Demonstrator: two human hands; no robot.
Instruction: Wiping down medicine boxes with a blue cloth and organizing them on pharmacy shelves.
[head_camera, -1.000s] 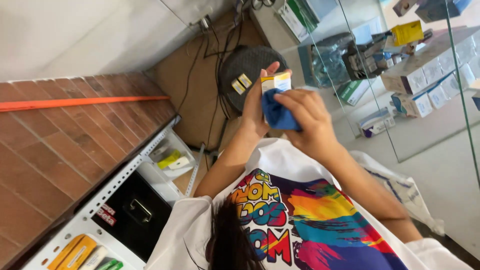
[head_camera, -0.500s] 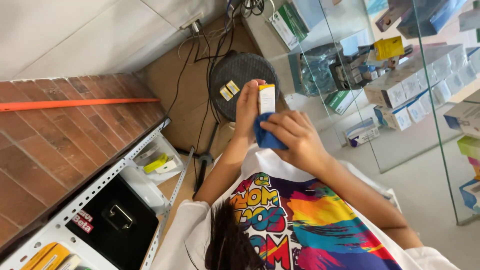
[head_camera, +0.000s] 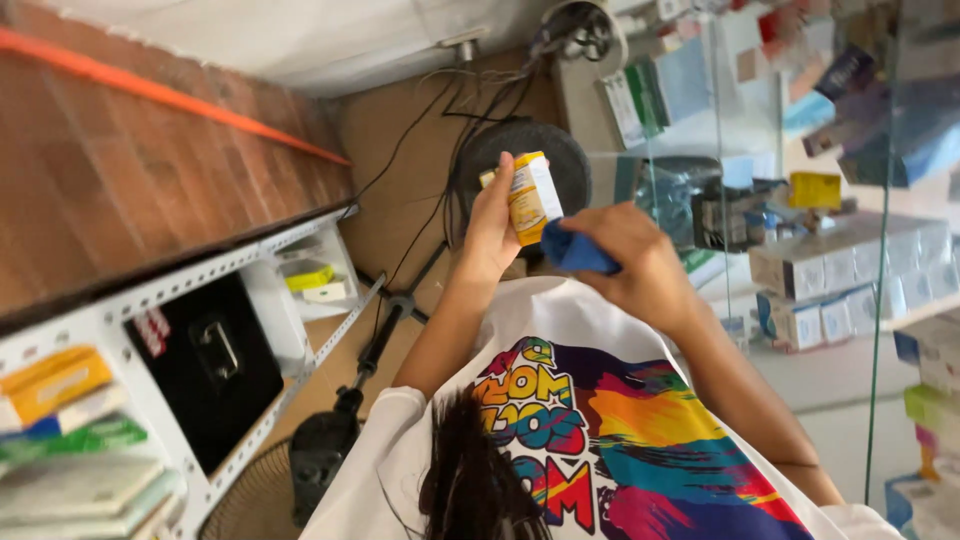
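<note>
Left hand (head_camera: 492, 225) grips the small yellow-and-white cardboard box (head_camera: 531, 198) upright, long axis vertical, while the right hand (head_camera: 640, 262), fingers bunched round a blue cloth (head_camera: 577, 250), presses just right of its lower edge (touching, over the fan base).

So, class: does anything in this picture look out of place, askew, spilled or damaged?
Nothing looks spilled or broken. The left hand holds a small box while the right hand presses a blue cloth to it. The one untidy spot is the loose tangle of cables on the floor by the wall.
</note>
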